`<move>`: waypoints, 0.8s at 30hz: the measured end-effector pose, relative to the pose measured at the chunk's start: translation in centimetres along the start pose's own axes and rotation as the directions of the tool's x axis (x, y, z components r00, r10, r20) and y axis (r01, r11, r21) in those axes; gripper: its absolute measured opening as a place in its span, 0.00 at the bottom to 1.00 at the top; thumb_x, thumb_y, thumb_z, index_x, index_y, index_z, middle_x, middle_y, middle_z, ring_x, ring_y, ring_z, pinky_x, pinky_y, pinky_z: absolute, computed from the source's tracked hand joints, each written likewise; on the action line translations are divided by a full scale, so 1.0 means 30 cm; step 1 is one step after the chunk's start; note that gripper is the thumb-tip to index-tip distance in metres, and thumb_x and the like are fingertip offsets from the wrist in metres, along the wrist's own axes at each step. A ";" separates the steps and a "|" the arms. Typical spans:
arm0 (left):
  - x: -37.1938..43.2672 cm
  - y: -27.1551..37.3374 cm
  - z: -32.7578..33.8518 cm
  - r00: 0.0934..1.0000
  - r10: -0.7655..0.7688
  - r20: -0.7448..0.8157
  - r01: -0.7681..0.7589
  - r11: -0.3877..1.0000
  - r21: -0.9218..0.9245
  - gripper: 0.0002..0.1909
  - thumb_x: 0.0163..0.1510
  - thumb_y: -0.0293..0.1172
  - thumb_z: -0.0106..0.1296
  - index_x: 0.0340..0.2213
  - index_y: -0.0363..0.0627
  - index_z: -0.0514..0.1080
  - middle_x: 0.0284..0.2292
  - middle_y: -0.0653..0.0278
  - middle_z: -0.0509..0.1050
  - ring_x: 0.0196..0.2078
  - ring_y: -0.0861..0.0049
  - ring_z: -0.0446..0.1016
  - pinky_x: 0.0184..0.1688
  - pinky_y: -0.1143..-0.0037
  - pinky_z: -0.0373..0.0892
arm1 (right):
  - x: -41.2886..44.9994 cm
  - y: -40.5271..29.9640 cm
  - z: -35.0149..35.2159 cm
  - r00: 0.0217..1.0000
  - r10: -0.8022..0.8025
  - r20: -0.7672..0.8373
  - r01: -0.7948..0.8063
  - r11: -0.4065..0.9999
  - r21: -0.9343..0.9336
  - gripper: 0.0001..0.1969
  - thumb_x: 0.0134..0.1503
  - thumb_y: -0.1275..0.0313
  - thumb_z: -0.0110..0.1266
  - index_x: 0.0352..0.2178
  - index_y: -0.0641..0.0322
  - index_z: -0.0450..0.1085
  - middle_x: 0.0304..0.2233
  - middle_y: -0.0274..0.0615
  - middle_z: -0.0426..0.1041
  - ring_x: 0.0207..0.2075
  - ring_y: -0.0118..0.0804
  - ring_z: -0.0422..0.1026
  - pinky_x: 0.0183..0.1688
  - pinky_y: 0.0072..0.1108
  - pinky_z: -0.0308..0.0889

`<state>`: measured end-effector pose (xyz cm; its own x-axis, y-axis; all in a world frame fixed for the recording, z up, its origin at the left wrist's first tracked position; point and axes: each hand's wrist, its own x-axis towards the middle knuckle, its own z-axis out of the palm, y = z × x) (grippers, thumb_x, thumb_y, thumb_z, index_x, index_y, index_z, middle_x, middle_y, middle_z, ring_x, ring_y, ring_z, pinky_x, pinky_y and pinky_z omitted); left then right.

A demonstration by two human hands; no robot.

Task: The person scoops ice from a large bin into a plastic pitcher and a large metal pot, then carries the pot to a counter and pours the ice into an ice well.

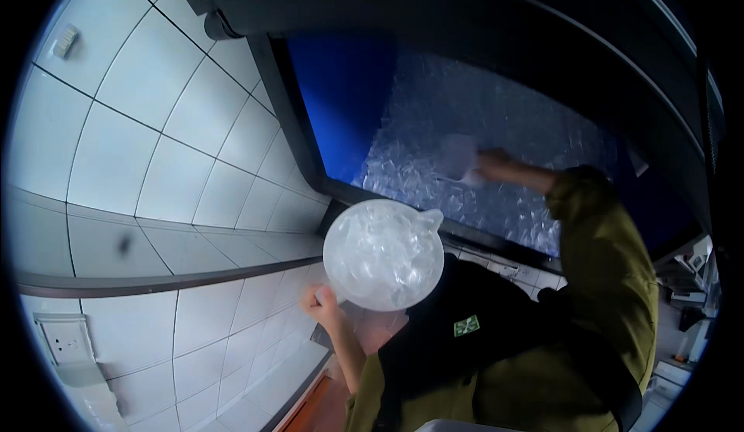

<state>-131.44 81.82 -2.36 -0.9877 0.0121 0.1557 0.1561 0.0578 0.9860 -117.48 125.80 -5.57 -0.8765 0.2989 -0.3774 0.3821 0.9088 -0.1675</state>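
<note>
My left hand (323, 305) grips the handle of a translucent plastic pitcher (383, 256), its spout towards the upper right. Ice cubes fill much of the pitcher, seen from above. My right hand (494, 164) reaches into an ice bin and holds a pale scoop (457, 156), somewhat blurred, among the ice cubes (436, 194). The scoop's contents cannot be told. The pitcher is beside the bin's near edge, in front of my dark apron (494, 321).
The bin has a blue inner wall (343, 101) and a dark frame (299, 124). A white tiled wall (192, 112) with a ledge (174, 281) runs along the left, with a power socket (67, 339) low down. A small brush (65, 41) is at upper left.
</note>
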 end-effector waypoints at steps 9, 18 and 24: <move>-0.072 0.113 -0.006 0.989 0.031 0.145 -0.033 0.999 0.011 0.22 0.35 0.46 0.55 0.11 0.36 0.65 0.11 0.69 0.63 0.14 0.85 0.58 0.18 0.86 0.52 | 0.438 -0.170 0.199 0.964 0.197 -0.177 -0.161 0.967 0.197 0.17 0.44 0.63 0.47 0.32 0.65 0.64 0.33 0.50 0.68 0.36 0.47 0.67 0.37 0.32 0.61; -0.205 0.264 0.015 0.989 -0.017 0.149 0.020 1.000 -0.013 0.25 0.39 0.51 0.49 0.14 0.36 0.63 0.13 0.70 0.60 0.16 0.87 0.56 0.17 0.85 0.50 | 0.036 -0.167 0.137 0.905 0.355 -0.234 -0.185 0.824 0.536 0.20 0.43 0.59 0.49 0.33 0.65 0.63 0.30 0.50 0.68 0.32 0.48 0.67 0.35 0.31 0.61; -0.260 0.441 -0.020 0.984 0.103 0.144 -0.065 0.967 -0.247 0.19 0.50 0.45 0.37 0.27 0.37 0.59 0.21 0.66 0.60 0.24 0.82 0.60 0.27 0.84 0.58 | -0.385 -0.149 -0.077 0.758 0.482 -0.440 -0.117 0.764 0.635 0.19 0.44 0.59 0.48 0.30 0.65 0.64 0.24 0.51 0.69 0.28 0.46 0.69 0.32 0.31 0.62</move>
<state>-121.66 81.90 9.52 -0.9556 0.1616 0.2463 0.2145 -0.1910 0.9579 -109.73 118.95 1.65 -0.6091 0.7924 0.0340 0.5801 0.4743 -0.6622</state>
